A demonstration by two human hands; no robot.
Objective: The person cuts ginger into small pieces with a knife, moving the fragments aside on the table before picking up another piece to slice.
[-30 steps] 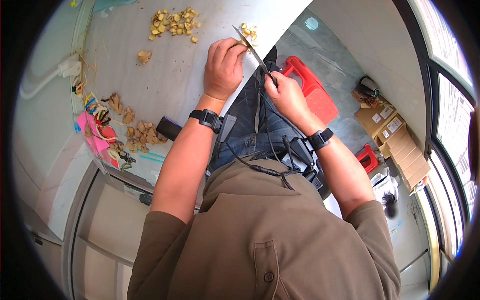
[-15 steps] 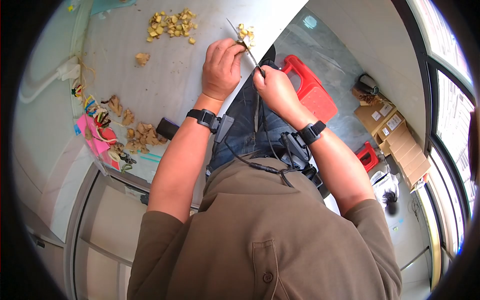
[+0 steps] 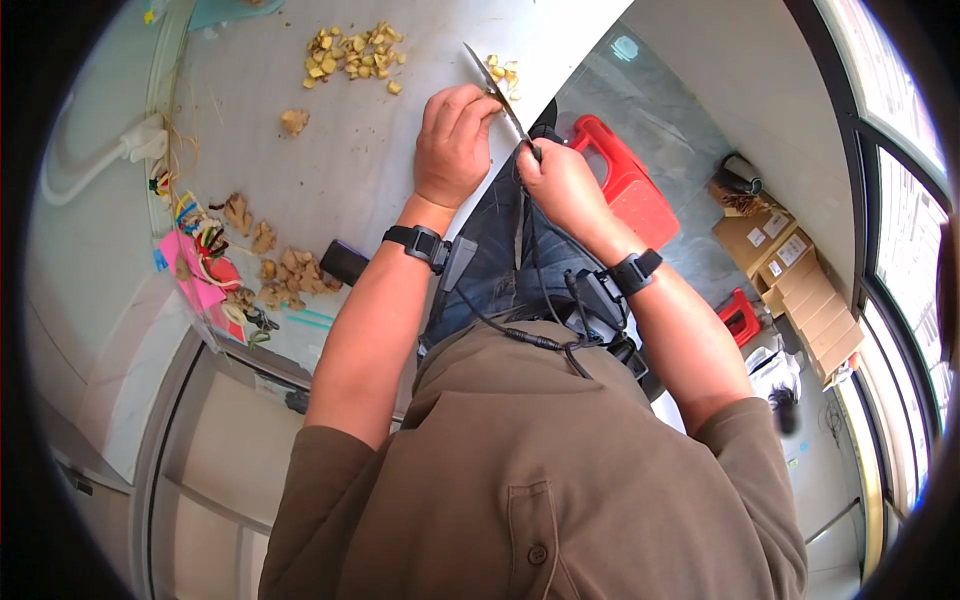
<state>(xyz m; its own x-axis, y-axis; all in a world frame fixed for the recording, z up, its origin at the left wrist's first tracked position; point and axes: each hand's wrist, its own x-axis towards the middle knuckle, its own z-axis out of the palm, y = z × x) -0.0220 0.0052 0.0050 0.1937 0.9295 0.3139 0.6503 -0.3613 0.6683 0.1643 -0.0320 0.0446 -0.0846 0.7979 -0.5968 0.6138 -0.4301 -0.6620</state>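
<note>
My right hand [image 3: 562, 180] is closed round the handle of a knife [image 3: 497, 92], whose blade points up and to the left across the table edge. Beside the blade, my left hand [image 3: 455, 145] has its fingers bent together over a small piece that they mostly hide, likely ginger. Just past the blade lies a small group of cut yellow pieces [image 3: 510, 72]. A larger pile of cut ginger [image 3: 355, 52] is on the white table [image 3: 350, 130], and one unpeeled lump [image 3: 294, 122] sits apart below it.
Whole ginger roots [image 3: 298, 275] lie at the lower left of the table, near a dark phone [image 3: 345, 262] and pink paper [image 3: 195, 270] with coloured cords. A red stool [image 3: 640, 205] stands right of my legs. Cardboard boxes [image 3: 785, 260] are farther right.
The view has shifted slightly, so the table and both hands appear a little lower and to the right. The knife remains in my right hand, beside my left fingertips.
</note>
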